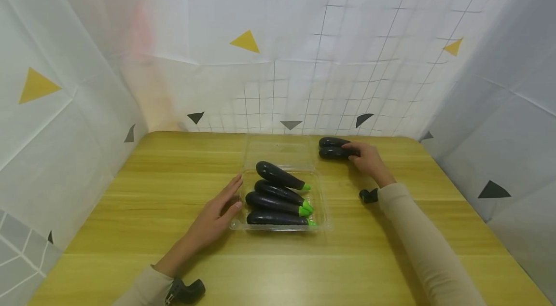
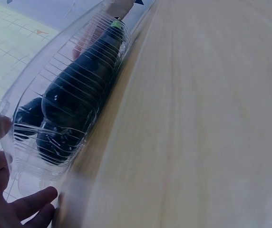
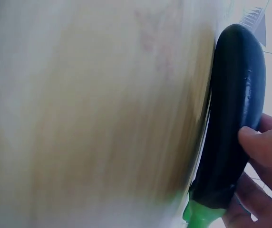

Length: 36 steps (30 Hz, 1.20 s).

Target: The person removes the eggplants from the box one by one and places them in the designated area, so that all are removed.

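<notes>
On our desk (image 1: 147,180), right fingers (image 1: 355,146) grip an eggplant (image 3: 233,107); left fingers (image 1: 228,191), uncurled, touch the container (image 1: 282,228); our apparent pickup calls for lifting next.

Wood-grain table (image 1: 173,166); on it, 1 open clear box (image 1: 282,228); 2 eggplants (image 1: 332,153)

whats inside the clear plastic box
Four dark eggplants lie in the clear plastic box, their green ends to the right. Whatever is directly beneath them is covered and can't be seen.
</notes>
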{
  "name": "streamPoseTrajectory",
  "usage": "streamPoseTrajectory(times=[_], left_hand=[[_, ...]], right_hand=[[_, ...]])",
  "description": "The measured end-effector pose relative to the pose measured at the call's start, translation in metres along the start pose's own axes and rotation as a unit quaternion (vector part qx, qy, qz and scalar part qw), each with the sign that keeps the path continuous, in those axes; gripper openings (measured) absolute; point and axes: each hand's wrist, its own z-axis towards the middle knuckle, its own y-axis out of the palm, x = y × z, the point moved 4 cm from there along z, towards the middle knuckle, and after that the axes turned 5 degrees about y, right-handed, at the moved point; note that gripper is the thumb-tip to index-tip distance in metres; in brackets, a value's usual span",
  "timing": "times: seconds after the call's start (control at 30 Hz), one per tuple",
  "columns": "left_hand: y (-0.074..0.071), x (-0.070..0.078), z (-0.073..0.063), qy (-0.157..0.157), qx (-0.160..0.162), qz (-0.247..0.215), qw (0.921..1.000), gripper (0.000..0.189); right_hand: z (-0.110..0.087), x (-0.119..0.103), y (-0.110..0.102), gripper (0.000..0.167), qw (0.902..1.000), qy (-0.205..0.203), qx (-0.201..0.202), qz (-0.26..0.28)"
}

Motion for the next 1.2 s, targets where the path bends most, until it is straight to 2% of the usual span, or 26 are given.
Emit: streamPoseTrajectory(times=[0.27,0.57,0.83,1.07,1.2], left_hand=[[0.000,-0.001,-0.001,-0.004,0.000,0.002,1.0000,0.058],[0.001,-0.001,-0.001,0.000,0.002,0.000,1.0000,0.058],[0.000,0.001,-0.001,0.002,0.003,-0.003,1.0000,0.057],[0.000,0.002,0.000,0.001,0.003,-0.005,1.0000,0.058],[0.000,0.001,0.000,0.002,0.003,-0.001,1.0000,0.058]], right_hand=[[-0.002,0.003,0.002,0.035,1.0000,0.007,-0.005,0.003],[-0.003,-0.001,0.000,0.032,0.9997,-0.002,0.023,0.005],[-0.005,-0.017,-0.003,0.030,0.9995,-0.006,0.031,-0.002],[-0.006,-0.030,-0.003,0.031,0.9997,-0.007,0.023,0.011],[-0.011,-0.046,-0.004,0.032,0.9992,-0.017,0.021,0.029]])
